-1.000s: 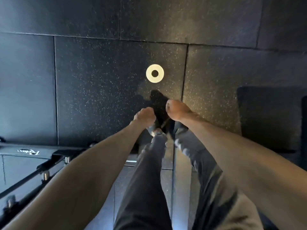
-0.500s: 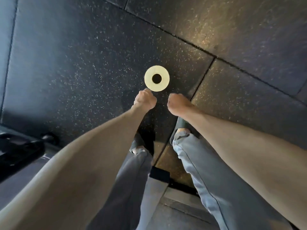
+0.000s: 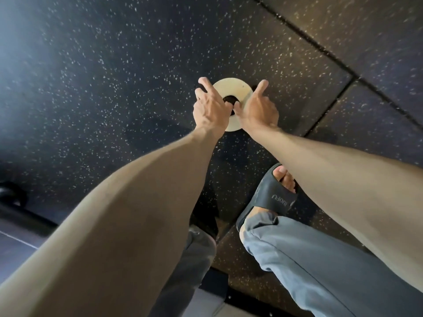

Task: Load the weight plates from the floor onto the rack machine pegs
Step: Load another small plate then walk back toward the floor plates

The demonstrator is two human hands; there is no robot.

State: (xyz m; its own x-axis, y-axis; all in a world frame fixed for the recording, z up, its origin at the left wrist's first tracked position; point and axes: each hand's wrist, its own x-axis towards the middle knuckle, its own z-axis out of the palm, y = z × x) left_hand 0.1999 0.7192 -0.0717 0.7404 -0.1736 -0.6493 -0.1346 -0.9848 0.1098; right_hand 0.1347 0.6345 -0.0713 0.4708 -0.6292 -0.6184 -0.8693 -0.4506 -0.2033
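A small cream weight plate (image 3: 233, 88) with a dark centre hole lies on the speckled black rubber floor (image 3: 114, 88). My left hand (image 3: 210, 106) covers its left side, with fingers curled over the left rim and the thumb at the hole. My right hand (image 3: 258, 108) grips the right side, thumb tip at the hole and index finger stretched along the right rim. The near part of the plate is hidden under both hands. No rack pegs are in view.
My right foot in a dark slide sandal (image 3: 272, 197) stands just behind the plate, with grey trouser legs (image 3: 320, 271) below. A dark machine part (image 3: 11, 195) sits at the left edge. Floor tile seams (image 3: 332, 56) run to the right.
I have bent down close to the floor. Both hands moved forward from beside my feet onto the plate and took hold of its two sides.
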